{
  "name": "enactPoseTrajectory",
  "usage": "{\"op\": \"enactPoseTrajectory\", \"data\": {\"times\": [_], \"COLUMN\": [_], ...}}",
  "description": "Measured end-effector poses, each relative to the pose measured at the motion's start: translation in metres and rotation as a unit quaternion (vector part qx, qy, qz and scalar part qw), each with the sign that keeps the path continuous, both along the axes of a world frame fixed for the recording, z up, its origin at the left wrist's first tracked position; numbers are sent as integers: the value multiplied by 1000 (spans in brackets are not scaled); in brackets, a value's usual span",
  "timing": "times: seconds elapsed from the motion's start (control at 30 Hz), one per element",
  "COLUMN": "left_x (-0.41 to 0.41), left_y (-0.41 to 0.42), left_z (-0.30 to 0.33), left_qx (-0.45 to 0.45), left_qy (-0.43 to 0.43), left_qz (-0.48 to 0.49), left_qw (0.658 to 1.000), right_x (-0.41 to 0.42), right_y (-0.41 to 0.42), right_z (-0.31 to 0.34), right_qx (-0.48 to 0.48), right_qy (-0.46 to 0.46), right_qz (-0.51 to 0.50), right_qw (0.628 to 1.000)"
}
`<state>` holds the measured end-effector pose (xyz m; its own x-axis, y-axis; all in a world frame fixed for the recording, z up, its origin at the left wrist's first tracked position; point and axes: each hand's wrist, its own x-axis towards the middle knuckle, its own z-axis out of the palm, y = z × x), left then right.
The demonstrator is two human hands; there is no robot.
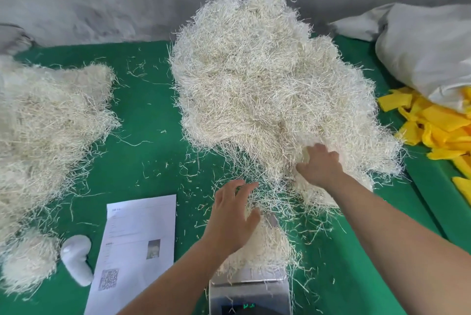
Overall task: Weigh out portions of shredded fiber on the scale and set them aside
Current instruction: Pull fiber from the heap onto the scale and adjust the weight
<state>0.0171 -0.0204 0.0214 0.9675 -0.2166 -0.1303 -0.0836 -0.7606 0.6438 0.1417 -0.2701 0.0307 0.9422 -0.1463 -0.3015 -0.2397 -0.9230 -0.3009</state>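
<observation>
Big mound of pale cream shredded fiber, loose and wiry, heaped on the green tabletop at the middle and far side, near edge fraying into thin stray strands. Smaller tuft of the same fiber piled on the platform of a silver metal digital scale at the near edge, strands spilling over the platform's sides; green digits lit on the front display, too blurred to read. Second pale heap of fiber portions spread along the left side, well apart from the big mound, with rounded clumps at its near end.
</observation>
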Motion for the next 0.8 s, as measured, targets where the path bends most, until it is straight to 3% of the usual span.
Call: {"op": "enactPoseTrajectory", "data": {"times": [0.2, 0.37, 0.5, 0.57, 0.6, 0.7, 0.8], "left_x": [45, 81, 101, 99, 98, 92, 93], "left_y": [-27, -61, -70, -68, -67, -64, -62], "left_z": [8, 11, 11, 8, 6, 14, 29], "left_qx": [-73, -118, -138, -98, -94, -222, -308], "left_qy": [33, 49, 42, 28, 25, 36, 41], "left_qz": [-12, -28, -70, -79, -70, -20, 3], "left_qw": [997, 991, 987, 992, 993, 974, 951], "right_x": [-9, -44, -54, -55, -55, -53, -45], "right_y": [12, 38, 32, 20, 13, -2, 6], "right_z": [0, 30, 39, 35, 31, 14, -3], "right_qx": [166, 461, 507, 492, 442, 278, 202], "right_qy": [-70, -61, -83, -129, -155, -95, -39], "right_qz": [-14, -67, -46, -44, -24, 116, 185], "right_qw": [984, 883, 857, 860, 883, 949, 961]}}
